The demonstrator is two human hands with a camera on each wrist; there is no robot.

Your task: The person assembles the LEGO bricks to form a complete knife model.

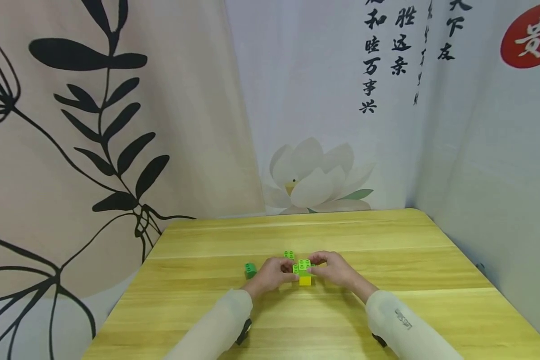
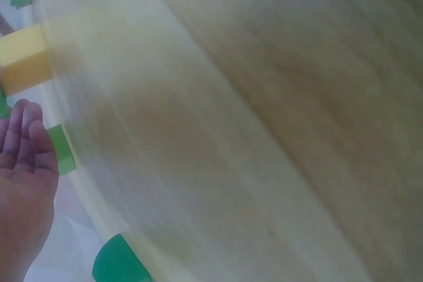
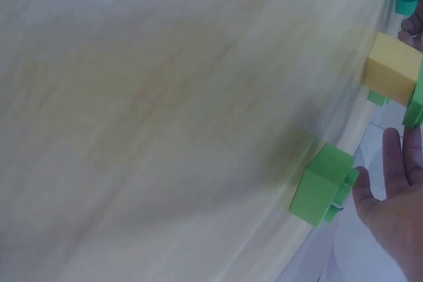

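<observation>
Near the table's centre a small stack has a yellow brick (image 1: 305, 281) at its base. A light green brick (image 1: 304, 265) sits at the top, with green studs (image 1: 296, 269) showing lower on its left side. My left hand (image 1: 272, 274) pinches the stack's green part from the left. My right hand (image 1: 335, 270) pinches it from the right, its thumb at the light green brick. The right wrist view shows the right hand's fingertips at a green piece (image 3: 414, 105) against the yellow brick. Parts of both hands' fingers are hidden.
A dark green curved-sided block (image 1: 250, 270) stands left of my left hand. Another light green brick (image 1: 289, 255) lies just behind the stack. In the right wrist view a green brick (image 3: 324, 186) rests on the wooden table (image 1: 198, 300) beside the right hand's fingers.
</observation>
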